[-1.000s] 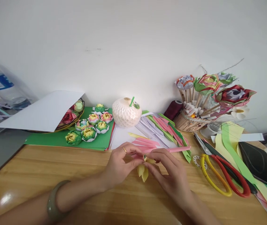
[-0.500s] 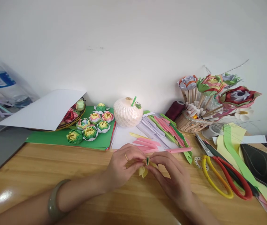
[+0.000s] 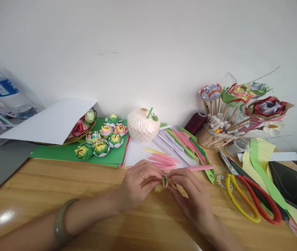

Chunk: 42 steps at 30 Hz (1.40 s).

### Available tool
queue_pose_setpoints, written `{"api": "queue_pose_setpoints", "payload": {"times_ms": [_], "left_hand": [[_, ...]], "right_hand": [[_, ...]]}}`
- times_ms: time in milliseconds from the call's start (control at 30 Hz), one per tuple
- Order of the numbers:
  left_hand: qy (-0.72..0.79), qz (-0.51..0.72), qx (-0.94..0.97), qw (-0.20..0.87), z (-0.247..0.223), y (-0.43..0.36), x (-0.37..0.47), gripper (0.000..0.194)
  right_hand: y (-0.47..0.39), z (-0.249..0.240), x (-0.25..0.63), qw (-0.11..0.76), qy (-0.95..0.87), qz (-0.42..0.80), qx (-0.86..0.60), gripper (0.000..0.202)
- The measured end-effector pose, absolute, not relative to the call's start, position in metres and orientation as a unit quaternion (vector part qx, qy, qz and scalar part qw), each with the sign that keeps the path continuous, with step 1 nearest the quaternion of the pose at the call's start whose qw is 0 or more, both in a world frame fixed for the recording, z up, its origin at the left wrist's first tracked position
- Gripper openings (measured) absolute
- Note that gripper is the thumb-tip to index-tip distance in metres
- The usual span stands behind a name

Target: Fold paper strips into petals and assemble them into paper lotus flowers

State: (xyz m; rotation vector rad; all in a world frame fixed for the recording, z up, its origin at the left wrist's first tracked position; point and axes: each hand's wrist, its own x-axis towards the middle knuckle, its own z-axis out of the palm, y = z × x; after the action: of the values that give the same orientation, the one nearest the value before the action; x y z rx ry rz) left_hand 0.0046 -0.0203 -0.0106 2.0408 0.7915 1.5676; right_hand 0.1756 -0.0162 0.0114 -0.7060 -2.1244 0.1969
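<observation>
Between my two hands, above the wooden table, is a small piece of folded paper (image 3: 165,181) with green and yellow layers showing. My left hand (image 3: 140,181), with a ring on one finger, pinches its left side. The fingertips of my right hand (image 3: 191,195) pinch the right side. Yellow paper (image 3: 159,188) pokes out just below my left fingertips; much of the piece is hidden by the fingers. Just beyond my hands lie pink paper strips (image 3: 164,158) on white sheets.
Several folded paper flowers (image 3: 101,148) sit on green card (image 3: 51,153) at left. Behind my hands stands a white round ornament (image 3: 143,124). Right of my hands are scissors (image 3: 250,195), a black phone-like slab (image 3: 291,184) and a basket (image 3: 211,136) of stemmed paper flowers.
The folded paper has turned and spread slightly between my fingers, so more of its green inside shows. Less of the yellow paper underneath is visible. Both hands keep their pinch.
</observation>
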Motion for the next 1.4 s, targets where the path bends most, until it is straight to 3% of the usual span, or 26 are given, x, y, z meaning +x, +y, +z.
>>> {"api": "queue_pose_setpoints", "payload": {"times_ms": [267, 433, 567, 733, 1000, 1200, 1400], "left_hand": [[0.275, 0.521, 0.769, 0.249, -0.01, -0.017, 0.001, 0.011], [0.302, 0.448, 0.754, 0.373, -0.002, -0.017, -0.004, 0.004], [0.3, 0.411, 0.744, 0.433, 0.011, -0.018, -0.005, 0.007], [0.303, 0.36, 0.657, 0.589, 0.026, -0.019, -0.005, 0.013], [0.332, 0.306, 0.579, 0.679, 0.023, -0.023, -0.002, 0.012], [0.344, 0.358, 0.462, 0.735, 0.013, -0.024, 0.004, 0.024], [0.366, 0.44, 0.535, 0.621, 0.012, -0.023, 0.004, 0.019]], "right_hand": [[-0.015, 0.007, 0.178, 0.398, -0.871, 0.081, -0.276, 0.016], [-0.015, 0.007, 0.178, 0.399, -0.853, 0.2, -0.271, 0.018], [-0.018, 0.011, 0.179, 0.39, -0.833, 0.266, -0.288, 0.017], [-0.024, 0.016, 0.179, 0.359, -0.787, 0.417, -0.28, 0.013], [-0.028, 0.013, 0.18, 0.315, -0.658, 0.615, -0.298, 0.02], [-0.024, 0.015, 0.179, 0.352, -0.712, 0.516, -0.321, 0.017], [-0.015, 0.009, 0.181, 0.403, -0.831, 0.257, -0.284, 0.009]]}}
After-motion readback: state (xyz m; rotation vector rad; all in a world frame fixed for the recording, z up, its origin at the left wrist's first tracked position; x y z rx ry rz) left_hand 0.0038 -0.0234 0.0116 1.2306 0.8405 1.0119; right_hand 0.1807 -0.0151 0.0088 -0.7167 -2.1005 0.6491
